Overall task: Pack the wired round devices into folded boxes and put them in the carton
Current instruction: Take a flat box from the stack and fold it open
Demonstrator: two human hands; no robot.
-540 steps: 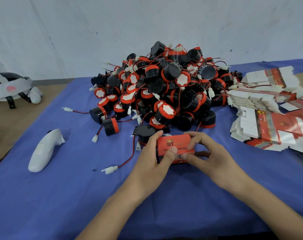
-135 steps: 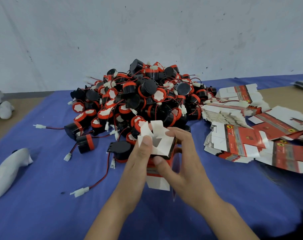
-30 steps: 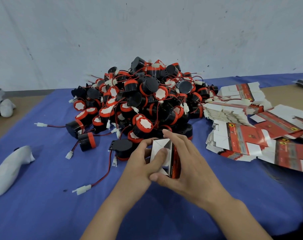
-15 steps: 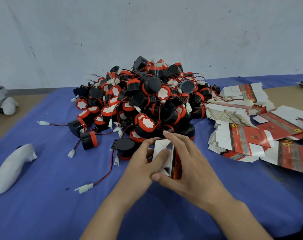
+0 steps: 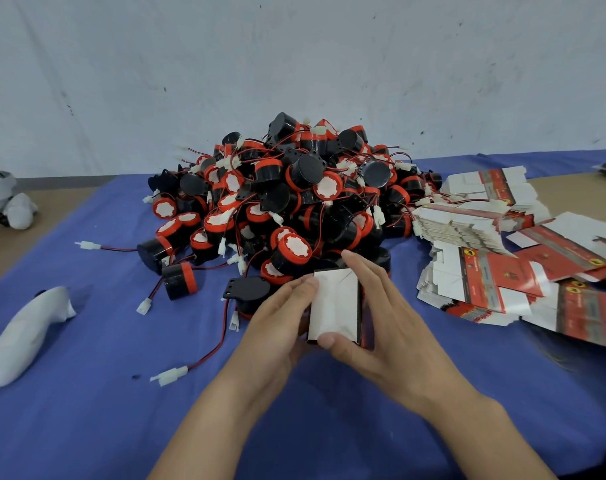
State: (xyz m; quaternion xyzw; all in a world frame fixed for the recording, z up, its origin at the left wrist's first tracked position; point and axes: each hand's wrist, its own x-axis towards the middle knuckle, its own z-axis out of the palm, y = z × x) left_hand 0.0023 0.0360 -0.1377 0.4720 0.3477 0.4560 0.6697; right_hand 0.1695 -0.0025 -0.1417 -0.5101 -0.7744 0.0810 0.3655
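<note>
A small folded box (image 5: 335, 303) stands on the blue cloth with its white flapped end facing up. My left hand (image 5: 277, 323) holds its left side, fingertips at the top left corner. My right hand (image 5: 381, 317) grips its right side, thumb on the near edge and fingers along the far right edge. Behind it rises a big pile of round black-and-red wired devices (image 5: 287, 199). One black device with a mounting tab (image 5: 248, 292) lies just left of my left hand, its red-black wire ending in a white plug (image 5: 168, 375). No carton is in view.
Stacks of flat red-and-white box blanks (image 5: 495, 261) spread across the right of the table. A white controller (image 5: 24, 332) lies at the left on the blue cloth (image 5: 87, 410). A white headset (image 5: 7, 202) sits at the far left edge. A wall stands behind.
The box's end flaps went from open and raised to folded flat. Over the last second my left thumb slid off the white face to the box's left edge.
</note>
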